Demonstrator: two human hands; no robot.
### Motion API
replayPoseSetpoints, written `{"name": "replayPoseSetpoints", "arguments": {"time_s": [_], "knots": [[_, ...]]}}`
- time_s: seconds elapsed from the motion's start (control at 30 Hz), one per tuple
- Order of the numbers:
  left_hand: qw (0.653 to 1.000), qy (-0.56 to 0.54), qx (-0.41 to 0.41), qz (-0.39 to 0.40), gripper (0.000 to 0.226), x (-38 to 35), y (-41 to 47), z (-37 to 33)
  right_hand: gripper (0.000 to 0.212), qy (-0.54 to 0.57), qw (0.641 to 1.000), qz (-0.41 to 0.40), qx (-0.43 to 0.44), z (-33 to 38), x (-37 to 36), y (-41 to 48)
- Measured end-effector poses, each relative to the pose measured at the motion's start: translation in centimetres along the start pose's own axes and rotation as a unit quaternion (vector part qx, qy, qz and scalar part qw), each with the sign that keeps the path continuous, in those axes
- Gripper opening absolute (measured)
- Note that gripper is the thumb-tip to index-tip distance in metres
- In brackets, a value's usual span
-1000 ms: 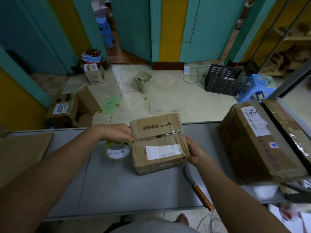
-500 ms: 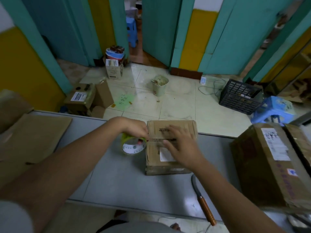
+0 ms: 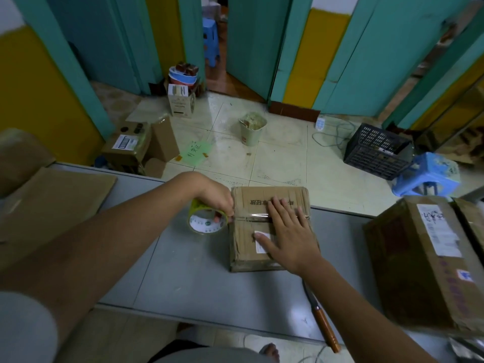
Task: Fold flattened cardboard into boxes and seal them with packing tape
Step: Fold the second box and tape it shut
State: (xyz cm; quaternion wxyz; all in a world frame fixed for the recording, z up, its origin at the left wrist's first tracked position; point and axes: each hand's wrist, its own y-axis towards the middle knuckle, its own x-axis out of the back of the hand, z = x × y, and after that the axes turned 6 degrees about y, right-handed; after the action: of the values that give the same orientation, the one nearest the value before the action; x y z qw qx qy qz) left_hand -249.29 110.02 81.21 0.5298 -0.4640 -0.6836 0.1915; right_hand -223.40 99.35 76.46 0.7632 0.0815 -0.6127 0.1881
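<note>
1. The box (image 3: 245,244) stands on the grey table (image 3: 196,279), close to the far edge and about in the middle of the view.
2. The right hand (image 3: 288,231) lies flat on top of the box. Its fingers are straight and a little spread, and they press on the seam. The hand hides much of the right half of the top.
3. The left hand (image 3: 214,197) grips the roll (image 3: 207,224) of tape, with the fingers curled over its rim, just at the left edge of the box. I cannot tell if the roll touches the side of the box.
4. A knife (image 3: 323,320) with a brown handle lies near the front edge of the table, to the right of the box. The right forearm crosses over its blade.
5. A big box (image 3: 424,263) with a white sticker stands at the right end of the table, apart from the box.
6. A flat sheet (image 3: 52,205) of cardboard lies on the left end of the table, well apart from the box.
7. On the floor behind the table there are a bucket (image 3: 252,132), a black crate (image 3: 374,153), a blue stool (image 3: 429,171) and, at the left, some brown cartons (image 3: 125,150).
8. The box is brown, worn and creased, and its flaps are closed.
9. A strip (image 3: 248,217) of clear tape runs along the seam from the left edge and goes under the right hand.
10. The far flap has black printed characters. The near flap has a white label (image 3: 260,248), partly under the thumb.
</note>
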Motion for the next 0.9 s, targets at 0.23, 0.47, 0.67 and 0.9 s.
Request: {"name": "replayPoseSetpoints", "arguments": {"time_s": [0.23,0.47,0.67,0.9], "knots": [[0.998,-0.041,-0.026,0.027,0.023,-0.9,-0.5,0.3,0.089,-0.008,1.0,-0.003,0.0,-0.2,-0.3,-0.1],[1.0,-0.015,-0.015,0.019,0.024,-1.4,-0.6,0.1,0.09,-0.012,1.0,0.003,0.001,-0.3,-0.5,0.0],[0.999,-0.033,-0.031,-0.001,0.031,-2.1,-0.6,0.6,0.09,-0.017,1.0,0.009,0.003,-0.4,-0.6,0.1],[0.997,-0.052,-0.043,-0.036,0.022,-3.4,-0.4,1.5,0.088,-0.034,0.999,0.022,0.003,-0.4,-0.7,0.2]]}}
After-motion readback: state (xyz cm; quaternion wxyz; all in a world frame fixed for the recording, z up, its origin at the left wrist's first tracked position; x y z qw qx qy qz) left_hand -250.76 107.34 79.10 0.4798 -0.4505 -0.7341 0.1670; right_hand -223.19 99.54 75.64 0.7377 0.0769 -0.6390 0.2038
